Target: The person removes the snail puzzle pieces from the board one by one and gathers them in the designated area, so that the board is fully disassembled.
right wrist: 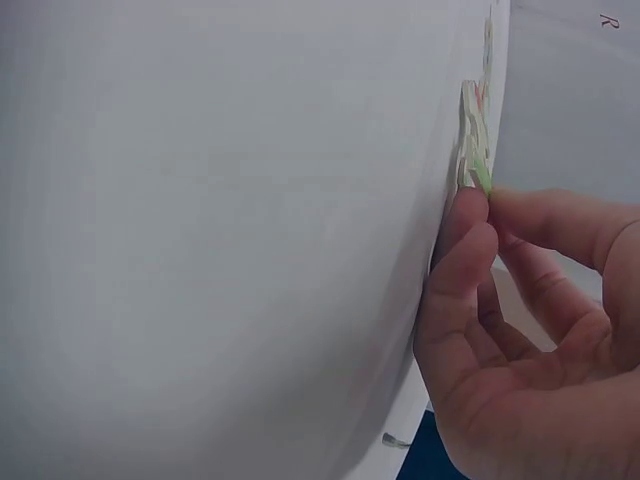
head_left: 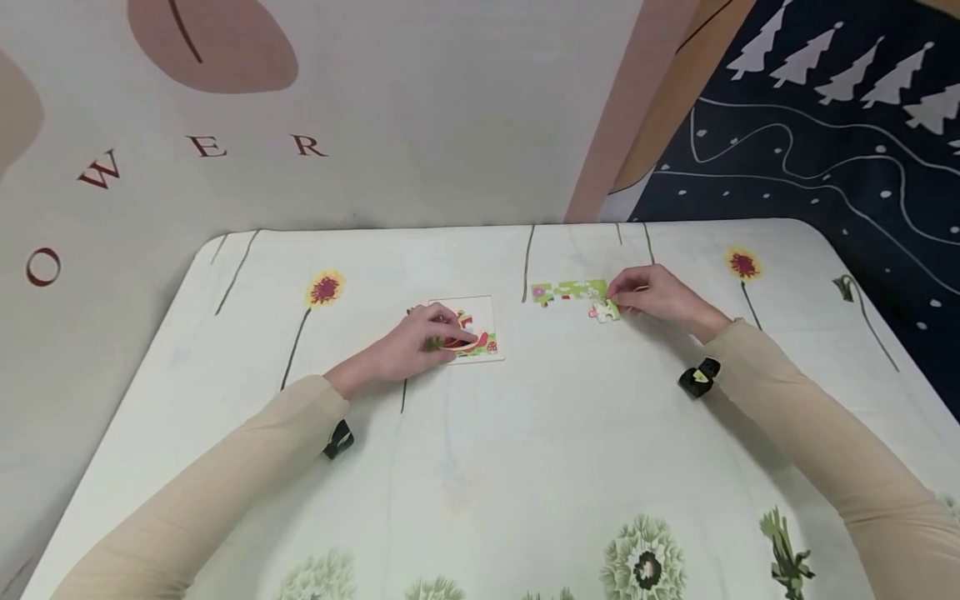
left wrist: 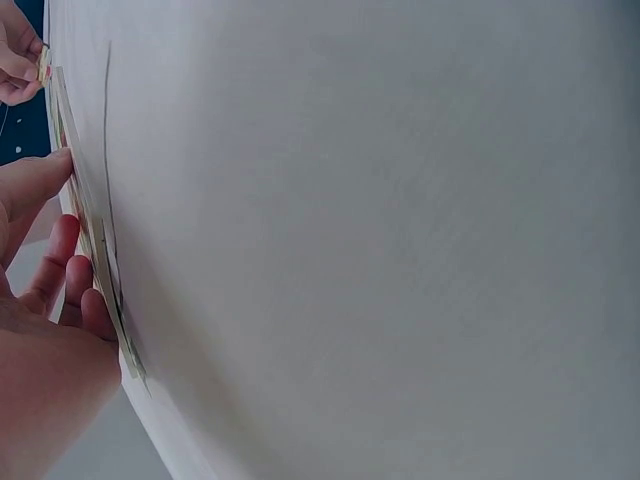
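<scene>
My left hand [head_left: 405,346] rests over a square puzzle board [head_left: 482,312] with a pale border, left of the middle of the table. Red and green picture pieces [head_left: 487,342] show in the board past its fingertips; the palm side hides the rest. Seen from the left wrist, the thumb and fingers lie along the board's thin edge [left wrist: 108,270]. To the right, my right hand [head_left: 663,298] pinches a green and white jigsaw piece [head_left: 604,312] between thumb and fingertips. That piece [right wrist: 470,135] is tilted up in the right wrist view, close beside a row of green jigsaw pieces [head_left: 564,291].
Both hands work over a white cloth [head_left: 510,467] printed with flowers, including a yellow and red one [head_left: 325,288] at the left. A pale wall [head_left: 450,167] rises behind the table's far edge. Dark fabric with white trees [head_left: 795,158] hangs at the right.
</scene>
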Demonstrator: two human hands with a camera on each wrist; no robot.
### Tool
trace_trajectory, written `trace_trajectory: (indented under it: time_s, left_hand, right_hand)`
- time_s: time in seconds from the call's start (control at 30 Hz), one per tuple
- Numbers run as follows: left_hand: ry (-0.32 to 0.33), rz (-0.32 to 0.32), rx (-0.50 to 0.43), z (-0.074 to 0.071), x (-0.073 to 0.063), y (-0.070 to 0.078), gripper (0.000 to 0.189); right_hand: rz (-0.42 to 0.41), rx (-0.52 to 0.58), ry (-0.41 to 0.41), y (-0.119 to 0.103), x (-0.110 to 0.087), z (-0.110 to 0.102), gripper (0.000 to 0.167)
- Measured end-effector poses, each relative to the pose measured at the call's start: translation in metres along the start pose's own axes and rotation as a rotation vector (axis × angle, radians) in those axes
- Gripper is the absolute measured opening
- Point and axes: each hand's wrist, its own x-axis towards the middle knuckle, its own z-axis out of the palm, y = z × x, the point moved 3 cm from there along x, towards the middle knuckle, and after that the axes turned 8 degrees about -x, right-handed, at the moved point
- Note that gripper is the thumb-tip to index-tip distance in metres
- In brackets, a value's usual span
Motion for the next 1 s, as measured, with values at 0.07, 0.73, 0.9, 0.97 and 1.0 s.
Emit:
trace_trajectory:
  time_s: [0.07, 0.73, 0.9, 0.97, 1.0]
  left_hand:
    - [-0.005, -0.004, -0.001, 0.0007, -0.0005, -0.0001, 0.033]
    - [0.002, -0.023, 0.008, -0.001, -0.0008, 0.0014, 0.033]
    - [0.003, -0.017, 0.006, -0.0006, 0.0002, 0.0019, 0.032]
    - [0.005, -0.016, 0.004, -0.0005, 0.0007, 0.0022, 0.032]
    - [0.006, -0.016, 0.003, -0.0005, 0.0008, 0.0023, 0.032]
  right_hand:
    - [0.017, 0.0, -0.003, 0.0001, -0.0006, 0.0007, 0.019]
    - [0.023, -0.003, -0.016, -0.0034, 0.0007, 0.001, 0.018]
    - [0.022, -0.014, -0.007, -0.0028, -0.0001, 0.0004, 0.018]
    - [0.025, -0.016, -0.005, -0.0021, -0.0004, 0.0001, 0.019]
    - [0.029, -0.016, -0.007, -0.0015, -0.0005, 0.0, 0.019]
